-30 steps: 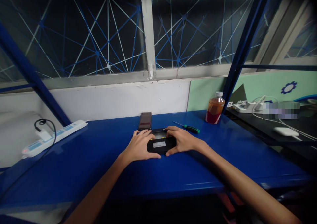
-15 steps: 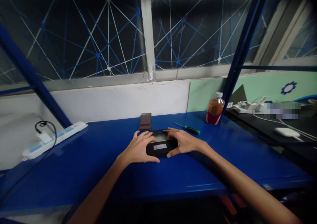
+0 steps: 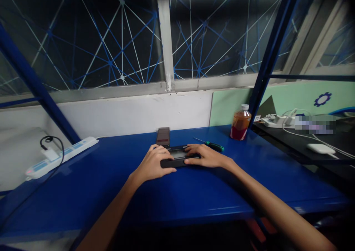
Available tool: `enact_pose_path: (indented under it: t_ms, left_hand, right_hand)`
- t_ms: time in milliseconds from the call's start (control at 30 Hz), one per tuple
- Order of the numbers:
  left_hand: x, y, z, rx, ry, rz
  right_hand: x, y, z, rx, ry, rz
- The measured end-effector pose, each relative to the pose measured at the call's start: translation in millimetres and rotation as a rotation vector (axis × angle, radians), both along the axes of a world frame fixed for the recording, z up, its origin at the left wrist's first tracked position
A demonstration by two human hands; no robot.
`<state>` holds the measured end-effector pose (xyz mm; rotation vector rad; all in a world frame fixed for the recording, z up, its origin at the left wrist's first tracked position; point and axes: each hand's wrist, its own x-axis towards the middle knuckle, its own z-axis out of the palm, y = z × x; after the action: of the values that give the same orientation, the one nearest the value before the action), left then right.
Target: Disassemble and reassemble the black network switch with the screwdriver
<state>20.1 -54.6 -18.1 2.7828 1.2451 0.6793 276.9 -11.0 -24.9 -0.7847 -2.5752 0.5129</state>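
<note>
A black oblong device (image 3: 177,163) with a grey panel in its middle lies on the blue table in front of me. My left hand (image 3: 153,163) grips its left end, fingers over the top and thumb along the near side. At the right end, my right hand (image 3: 208,156) holds it in the same way, its thumb pressed on the near edge. The fingers hide both ends of the device. A dark, phone-like slab (image 3: 163,137) lies just behind my left fingers. Beyond my right hand rests a screwdriver (image 3: 215,146) with a green and black handle.
A bottle of amber drink (image 3: 240,124) stands at the back right of the blue table (image 3: 183,195). On the left lies a white power strip (image 3: 69,155) with a plugged-in charger and black cable. A black side table (image 3: 294,141) at right carries cables and a white adapter (image 3: 321,148).
Both hands have tipped the device away from me, so it lies flatter and its labelled near face no longer shows. My right thumb has moved up onto its near edge.
</note>
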Motion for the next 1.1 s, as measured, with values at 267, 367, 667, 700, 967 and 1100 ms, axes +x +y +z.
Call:
enact_pose_path:
  t_ms: [267, 367, 667, 700, 967, 1100]
  left_hand:
    - [-3.0, 7.8, -7.6, 0.041, -0.135, 0.069]
    - [-4.1, 8.9, -8.1, 0.049, -0.143, 0.103]
    - [-23.5, 12.0, 4.3, 0.028, -0.098, 0.133]
    - [-26.2, 13.0, 4.9, 0.023, -0.098, 0.135]
    - [-33.8, 18.0, 3.5, 0.024, -0.12, 0.141]
    - [-31.8, 19.2, 1.6, 0.074, -0.141, 0.159]
  right_hand:
    - [3.8, 3.9, 0.7, 0.128, 0.062, -0.125]
    - [5.3, 5.3, 1.0, 0.111, 0.087, -0.137]
    - [12.3, 6.2, 7.0, -0.004, 0.159, -0.137]
    - [13.1, 6.8, 6.9, -0.008, 0.164, -0.139]
    - [13.5, 11.0, 1.6, -0.009, 0.166, -0.173]
    - [13.3, 11.0, 1.4, 0.04, 0.187, -0.166]
